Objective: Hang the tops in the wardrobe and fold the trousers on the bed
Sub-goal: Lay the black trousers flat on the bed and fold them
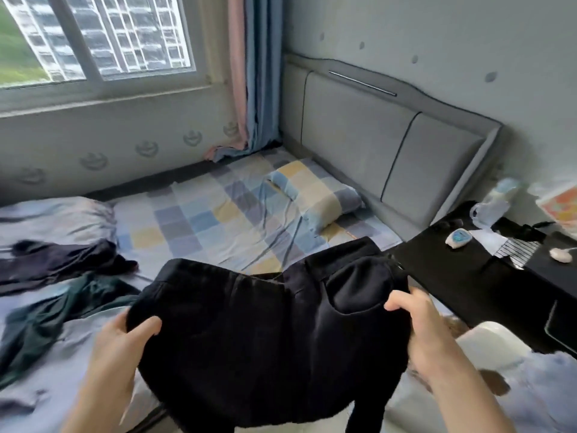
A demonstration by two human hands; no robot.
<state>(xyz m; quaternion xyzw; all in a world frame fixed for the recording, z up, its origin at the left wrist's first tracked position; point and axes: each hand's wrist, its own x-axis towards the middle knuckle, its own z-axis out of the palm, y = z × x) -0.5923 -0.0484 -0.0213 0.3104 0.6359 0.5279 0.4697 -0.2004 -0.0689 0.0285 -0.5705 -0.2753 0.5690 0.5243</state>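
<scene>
Both hands (125,342) grip black trousers (265,323) — above bed (218,214).

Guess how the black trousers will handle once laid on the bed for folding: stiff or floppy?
Probably floppy: the black trousers sag between the left hand and right hand, and the legs hang limp below. The fabric looks fairly thick, so likely some weight. It bunches under the fingers, so slipping seems unlikely.
</scene>
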